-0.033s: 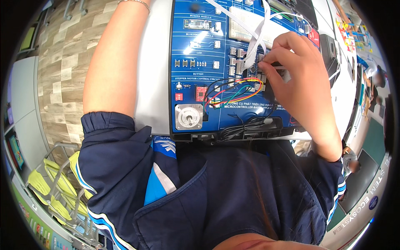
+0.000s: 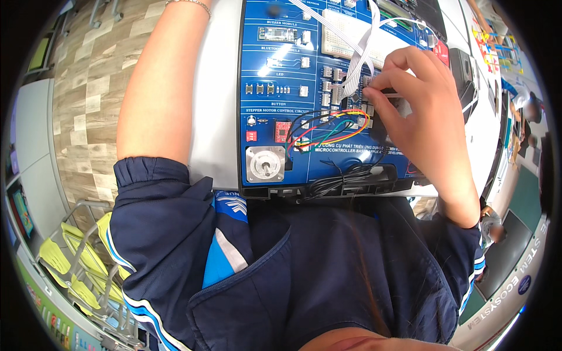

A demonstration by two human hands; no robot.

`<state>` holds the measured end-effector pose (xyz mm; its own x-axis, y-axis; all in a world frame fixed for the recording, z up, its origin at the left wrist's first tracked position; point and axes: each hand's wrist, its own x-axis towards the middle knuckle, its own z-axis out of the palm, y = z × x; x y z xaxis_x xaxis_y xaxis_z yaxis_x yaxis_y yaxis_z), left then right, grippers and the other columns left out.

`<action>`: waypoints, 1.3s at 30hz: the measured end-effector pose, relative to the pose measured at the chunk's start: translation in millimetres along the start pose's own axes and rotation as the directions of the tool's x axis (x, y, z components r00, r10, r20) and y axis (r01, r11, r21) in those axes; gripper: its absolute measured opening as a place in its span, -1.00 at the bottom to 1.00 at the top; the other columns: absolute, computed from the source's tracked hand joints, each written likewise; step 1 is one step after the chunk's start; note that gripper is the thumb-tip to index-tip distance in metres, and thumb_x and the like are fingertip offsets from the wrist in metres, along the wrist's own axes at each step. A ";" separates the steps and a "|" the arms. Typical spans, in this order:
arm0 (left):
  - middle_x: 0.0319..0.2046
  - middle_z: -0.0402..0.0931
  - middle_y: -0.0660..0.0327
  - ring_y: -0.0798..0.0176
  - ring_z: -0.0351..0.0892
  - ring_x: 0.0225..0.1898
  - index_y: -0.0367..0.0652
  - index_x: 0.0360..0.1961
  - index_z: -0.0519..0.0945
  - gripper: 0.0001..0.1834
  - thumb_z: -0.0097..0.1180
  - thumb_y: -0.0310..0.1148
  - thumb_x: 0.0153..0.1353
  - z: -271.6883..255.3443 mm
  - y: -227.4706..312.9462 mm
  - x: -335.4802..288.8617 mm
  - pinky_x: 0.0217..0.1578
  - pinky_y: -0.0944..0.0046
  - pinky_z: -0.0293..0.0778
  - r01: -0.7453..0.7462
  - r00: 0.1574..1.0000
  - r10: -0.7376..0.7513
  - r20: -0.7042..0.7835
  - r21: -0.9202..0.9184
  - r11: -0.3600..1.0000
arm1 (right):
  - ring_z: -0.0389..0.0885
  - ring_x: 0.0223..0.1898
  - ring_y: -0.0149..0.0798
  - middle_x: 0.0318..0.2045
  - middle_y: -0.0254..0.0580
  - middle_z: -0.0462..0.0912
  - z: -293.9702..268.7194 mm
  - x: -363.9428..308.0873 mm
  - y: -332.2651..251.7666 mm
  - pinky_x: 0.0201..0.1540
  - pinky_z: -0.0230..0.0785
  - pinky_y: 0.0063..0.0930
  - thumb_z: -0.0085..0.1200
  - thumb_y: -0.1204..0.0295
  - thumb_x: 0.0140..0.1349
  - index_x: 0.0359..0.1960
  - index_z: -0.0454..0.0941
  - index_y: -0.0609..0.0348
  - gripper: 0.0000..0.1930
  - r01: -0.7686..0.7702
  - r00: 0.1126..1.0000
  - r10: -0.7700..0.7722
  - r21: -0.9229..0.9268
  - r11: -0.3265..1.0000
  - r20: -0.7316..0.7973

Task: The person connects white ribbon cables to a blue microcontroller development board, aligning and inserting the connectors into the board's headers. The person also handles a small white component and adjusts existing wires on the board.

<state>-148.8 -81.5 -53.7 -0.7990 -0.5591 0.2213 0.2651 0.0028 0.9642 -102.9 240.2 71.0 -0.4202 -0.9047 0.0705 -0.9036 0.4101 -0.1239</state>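
My right hand [image 2: 422,96] reaches over a blue electronics training board [image 2: 301,174], thumb and index finger pinched together at the small white sockets [image 2: 326,86] in its middle. What lies between the fingertips is too small to make out; a thin white wire passes behind the thumb. Beside the fingertips, flat white ribbon cables [image 2: 355,75] drop across the white breadboard [image 2: 336,42] to the sockets. Coloured jumper wires [image 2: 367,120] arch nearer to me, close to a red driver module [image 2: 282,132]. My left forearm [image 2: 161,88] stretches along the board's left side; its hand is beyond the upper edge.
A square stepper motor [image 2: 265,164] sits at the board's near left corner. A coiled black cable [image 2: 333,184] lies along the near edge. The white table [image 2: 219,117] shows on the left. Yellow-green chairs [image 2: 76,251] stand at lower left; other people are far right.
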 end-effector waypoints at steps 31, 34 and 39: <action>-0.53 0.47 0.39 0.49 0.37 -0.52 -0.26 -0.22 0.72 -0.63 0.09 -0.13 0.45 -0.5 -4.4 11.9 -0.50 0.45 0.28 -0.017 1.000 0.018 -0.006 0.116 0.993 | 0.54 -0.13 -0.17 -0.30 -0.32 0.61 5.3 -8.0 -2.2 -0.05 0.30 -0.22 0.32 0.49 0.06 -0.46 0.58 0.16 -0.87 0.053 0.995 -0.060 -0.080 0.995 -0.080; -0.54 0.47 0.39 0.49 0.37 -0.53 -0.25 -0.22 0.72 -0.62 0.09 -0.12 0.45 2.6 -7.0 15.4 -0.50 0.45 0.28 -0.031 1.000 0.031 0.005 0.134 0.990 | 0.54 -0.15 -0.14 -0.29 -0.31 0.60 -0.9 -8.4 -6.8 -0.09 0.30 -0.23 0.34 0.50 0.04 -0.50 0.52 0.15 -0.82 0.033 0.995 -0.039 -0.070 0.997 -0.090; -0.54 0.48 0.39 0.49 0.38 -0.53 -0.25 -0.23 0.73 -0.61 0.10 -0.10 0.44 -14.0 -3.9 6.3 -0.50 0.45 0.28 -0.020 0.997 0.033 -0.064 0.193 0.981 | 0.58 -0.20 -0.08 -0.25 -0.21 0.63 -30.0 -15.8 -2.1 -0.10 0.35 -0.27 0.37 0.54 0.00 -0.55 0.44 0.15 -0.74 0.062 0.998 -0.060 0.232 0.971 -0.015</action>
<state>-147.3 -96.7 -58.1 -0.7536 -0.6106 0.2433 0.1720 0.1740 0.9696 -96.9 257.1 99.8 -0.3661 -0.9260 0.0928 -0.8841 0.3149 -0.3454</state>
